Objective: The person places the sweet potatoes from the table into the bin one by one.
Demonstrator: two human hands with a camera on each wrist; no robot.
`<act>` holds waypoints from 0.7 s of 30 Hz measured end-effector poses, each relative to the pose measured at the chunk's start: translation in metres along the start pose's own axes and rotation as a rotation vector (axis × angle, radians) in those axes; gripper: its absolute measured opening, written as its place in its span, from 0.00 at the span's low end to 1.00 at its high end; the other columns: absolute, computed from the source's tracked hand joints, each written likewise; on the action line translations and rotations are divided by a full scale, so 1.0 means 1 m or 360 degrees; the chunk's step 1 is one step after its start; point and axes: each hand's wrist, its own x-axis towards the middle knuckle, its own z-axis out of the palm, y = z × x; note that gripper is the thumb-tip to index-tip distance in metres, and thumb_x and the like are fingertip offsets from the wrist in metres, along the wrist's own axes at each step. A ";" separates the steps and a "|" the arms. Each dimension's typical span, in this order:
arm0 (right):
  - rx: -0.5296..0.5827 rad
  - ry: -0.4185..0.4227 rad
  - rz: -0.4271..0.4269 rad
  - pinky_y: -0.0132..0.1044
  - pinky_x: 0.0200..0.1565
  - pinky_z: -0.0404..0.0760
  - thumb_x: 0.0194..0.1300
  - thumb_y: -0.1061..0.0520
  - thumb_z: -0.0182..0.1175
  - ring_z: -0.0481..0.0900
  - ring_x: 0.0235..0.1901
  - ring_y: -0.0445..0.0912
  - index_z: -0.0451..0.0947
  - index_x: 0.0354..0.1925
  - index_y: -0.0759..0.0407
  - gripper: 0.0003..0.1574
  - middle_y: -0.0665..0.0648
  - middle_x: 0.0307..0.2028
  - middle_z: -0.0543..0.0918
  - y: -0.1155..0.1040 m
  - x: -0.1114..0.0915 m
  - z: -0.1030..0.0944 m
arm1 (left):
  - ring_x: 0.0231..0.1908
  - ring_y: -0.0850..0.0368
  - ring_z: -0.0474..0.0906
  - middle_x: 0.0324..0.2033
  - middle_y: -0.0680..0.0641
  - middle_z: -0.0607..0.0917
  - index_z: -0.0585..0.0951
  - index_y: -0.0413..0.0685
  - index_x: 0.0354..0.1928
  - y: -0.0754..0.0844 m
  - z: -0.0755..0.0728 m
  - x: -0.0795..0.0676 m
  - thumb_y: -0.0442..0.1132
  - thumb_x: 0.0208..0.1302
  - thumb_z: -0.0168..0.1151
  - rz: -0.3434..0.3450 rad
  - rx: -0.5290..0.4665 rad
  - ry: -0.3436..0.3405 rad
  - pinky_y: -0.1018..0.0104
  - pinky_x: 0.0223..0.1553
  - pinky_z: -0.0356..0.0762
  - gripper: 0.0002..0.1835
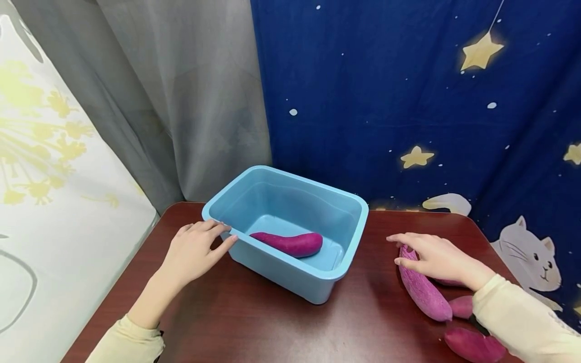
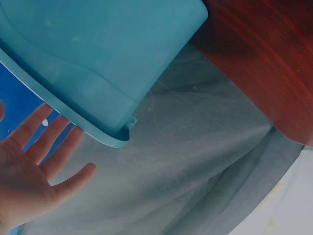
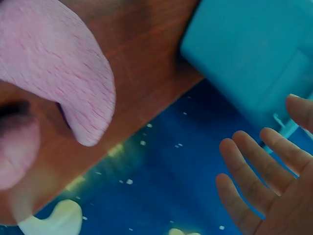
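Note:
A light blue plastic bin (image 1: 281, 267) stands on the table with one long, smooth purple sweet potato (image 1: 295, 245) lying on its floor. My left hand (image 1: 192, 249) has its fingertips at the bin's near left rim, fingers spread; the left wrist view shows them along that rim. To the right of the bin, my right hand (image 1: 438, 257) hovers over a curved, rough-skinned pinkish-purple sweet potato (image 1: 424, 292), partly covering its far end. In the right wrist view the fingers (image 3: 249, 181) are spread, with nothing between them, apart from the pink sweet potato (image 3: 63, 63).
More purple sweet potatoes lie at the right, partly under the right sleeve (image 1: 517, 312), including one near the front (image 1: 472, 345). The brown table (image 1: 363, 327) ends at a grey curtain (image 1: 195, 101) and a blue starry curtain (image 1: 345, 101).

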 end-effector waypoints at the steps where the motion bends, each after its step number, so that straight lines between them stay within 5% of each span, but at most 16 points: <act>1: 0.0002 -0.0005 0.0013 0.46 0.39 0.74 0.55 0.46 0.60 0.75 0.42 0.45 0.72 0.51 0.52 0.25 0.51 0.44 0.77 0.002 -0.001 0.003 | 0.37 0.49 0.76 0.38 0.48 0.80 0.81 0.47 0.41 0.000 0.000 0.000 0.55 0.57 0.54 0.0000 0.0000 0.0000 0.50 0.40 0.68 0.20; 15: -0.0061 -0.0075 0.0227 0.53 0.32 0.75 0.49 0.51 0.64 0.76 0.40 0.57 0.73 0.49 0.59 0.28 0.67 0.46 0.75 0.024 -0.018 0.035 | 0.36 0.48 0.76 0.38 0.48 0.80 0.81 0.47 0.41 0.002 0.001 -0.001 0.55 0.57 0.54 0.0000 0.0010 0.0009 0.50 0.40 0.68 0.20; 21: -0.0082 -0.0110 0.0272 0.53 0.29 0.75 0.45 0.48 0.67 0.77 0.36 0.57 0.73 0.49 0.60 0.32 0.64 0.43 0.76 0.030 -0.021 0.046 | 0.36 0.49 0.76 0.38 0.48 0.80 0.81 0.47 0.41 0.002 0.001 -0.001 0.55 0.57 0.55 -0.0006 0.0014 0.0011 0.50 0.40 0.68 0.20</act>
